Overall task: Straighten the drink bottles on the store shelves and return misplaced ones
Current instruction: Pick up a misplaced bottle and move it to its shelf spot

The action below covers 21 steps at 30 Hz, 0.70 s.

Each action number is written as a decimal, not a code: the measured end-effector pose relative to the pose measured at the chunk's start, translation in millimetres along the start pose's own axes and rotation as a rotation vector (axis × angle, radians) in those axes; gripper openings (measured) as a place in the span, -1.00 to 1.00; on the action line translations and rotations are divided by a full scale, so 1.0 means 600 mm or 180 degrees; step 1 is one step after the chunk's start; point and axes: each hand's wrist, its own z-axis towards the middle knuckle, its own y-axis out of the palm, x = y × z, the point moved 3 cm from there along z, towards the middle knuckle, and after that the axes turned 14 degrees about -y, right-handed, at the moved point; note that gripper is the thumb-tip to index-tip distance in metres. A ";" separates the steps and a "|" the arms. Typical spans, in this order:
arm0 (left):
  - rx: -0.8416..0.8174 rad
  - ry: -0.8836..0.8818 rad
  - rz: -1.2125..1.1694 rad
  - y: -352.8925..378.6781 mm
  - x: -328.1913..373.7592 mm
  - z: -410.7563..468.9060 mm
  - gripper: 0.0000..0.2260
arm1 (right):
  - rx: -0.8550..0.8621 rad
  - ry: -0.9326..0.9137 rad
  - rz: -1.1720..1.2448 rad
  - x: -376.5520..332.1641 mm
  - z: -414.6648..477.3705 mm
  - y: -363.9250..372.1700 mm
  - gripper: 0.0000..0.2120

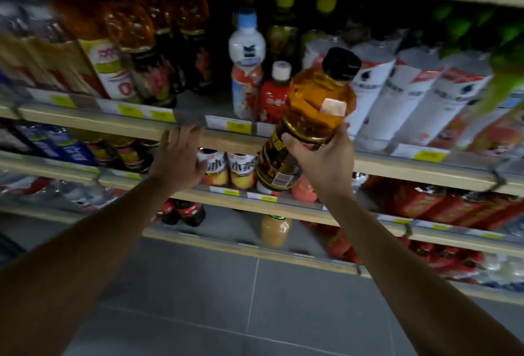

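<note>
My right hand [320,157] grips an amber tea bottle [312,106] with a black cap and dark label, held tilted in front of the upper shelf [187,131]. My left hand [178,157] is open, fingers spread, its fingertips at the front edge of that shelf. Matching amber bottles [136,32] stand at the shelf's left. Behind the held bottle are a white bottle with a pale blue cap [246,66] and a small red bottle with a white cap [273,92]. A bare gap on the shelf [204,103] lies between the amber row and these.
White-labelled bottles [397,95] lean in a row at the right, with green ones further right. Lower shelves [226,199] hold peach-labelled bottles, red packs and a lone orange bottle [275,229]. Grey tiled floor [226,299] lies below. Yellow price tags line the shelf edges.
</note>
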 end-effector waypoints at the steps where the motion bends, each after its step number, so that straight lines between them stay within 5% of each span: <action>1: 0.0026 -0.0067 -0.0023 0.001 -0.032 0.007 -0.45 | 0.0010 -0.0036 0.0050 -0.011 0.002 0.029 -0.25; 12: -0.0164 0.0108 -0.0050 0.006 -0.122 0.045 -0.51 | -0.0015 -0.0428 0.0266 -0.103 0.042 0.179 -0.28; 21: 0.0796 0.0299 -0.0233 0.038 -0.136 0.045 -0.66 | 0.0419 -0.0816 0.0407 -0.105 0.066 0.207 -0.43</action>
